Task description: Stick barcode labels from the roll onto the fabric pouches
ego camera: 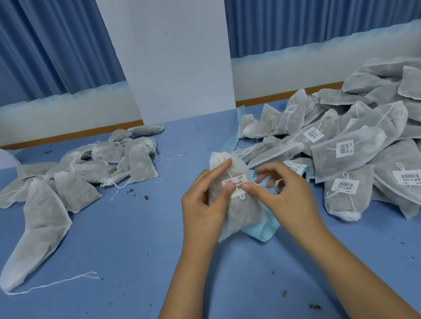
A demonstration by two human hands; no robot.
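Note:
My left hand (pixel 206 206) grips a filled white fabric pouch (pixel 238 209) held upright over the middle of the table, thumb on its front. A white barcode label (pixel 236 184) lies across the pouch's upper front. My right hand (pixel 276 196) presses its thumb on the label's right end, the other fingers loosely curled behind. Under the pouch lies a light blue strip of label backing (pixel 261 229). The roll itself is hidden behind my hands.
Several unlabelled pouches (pixel 84 174) lie in a heap at the left, one long pouch (pixel 38 232) nearest. A large pile of labelled pouches (pixel 378 146) fills the right side. The blue table cover (pixel 141 290) carries scattered dark crumbs. A white pillar (pixel 176 56) stands behind.

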